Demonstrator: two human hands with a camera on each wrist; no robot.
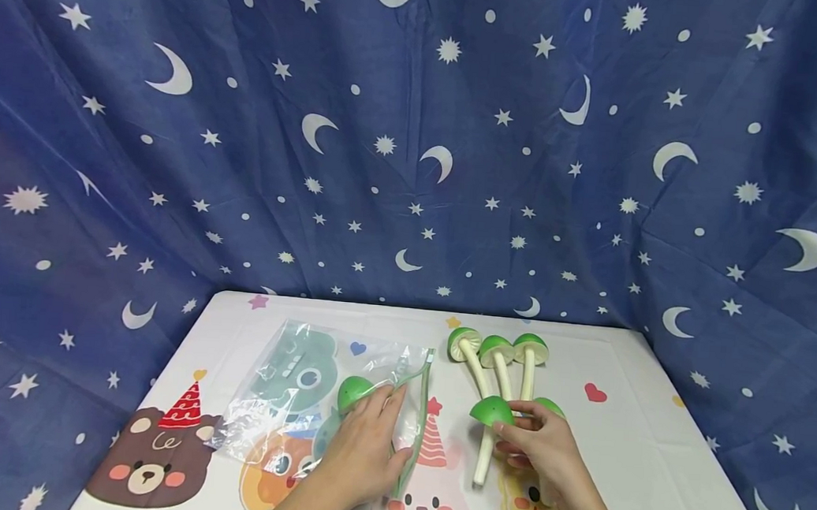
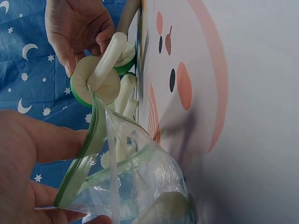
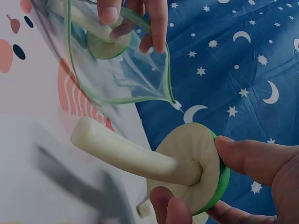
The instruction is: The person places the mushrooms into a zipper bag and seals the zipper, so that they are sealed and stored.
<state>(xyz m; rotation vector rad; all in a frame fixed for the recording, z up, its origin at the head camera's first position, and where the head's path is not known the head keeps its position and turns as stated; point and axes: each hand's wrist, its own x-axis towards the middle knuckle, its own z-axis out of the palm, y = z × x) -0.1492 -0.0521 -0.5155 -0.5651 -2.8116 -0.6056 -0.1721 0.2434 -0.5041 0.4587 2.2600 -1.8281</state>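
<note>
Bag (image 1: 290,417), clear with green zip edge, lying on worktop (image 1: 664,462), mouth gaping, one green-capped mushroom (image 1: 354,393) inside. Left hand (image 1: 366,450) has fingers pinching bag's rim. Right hand (image 1: 540,446) has fingers pinching second mushroom (image 1: 489,419) by cap, just outside bag mouth. Three loose mushrooms (image 1: 502,356) behind, plus another cap (image 1: 550,406) partly hidden by right hand.

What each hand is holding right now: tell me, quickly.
Left hand: holding the clear bag by its green-edged mouth.
Right hand: holding a green-capped mushroom by its cap.
</note>
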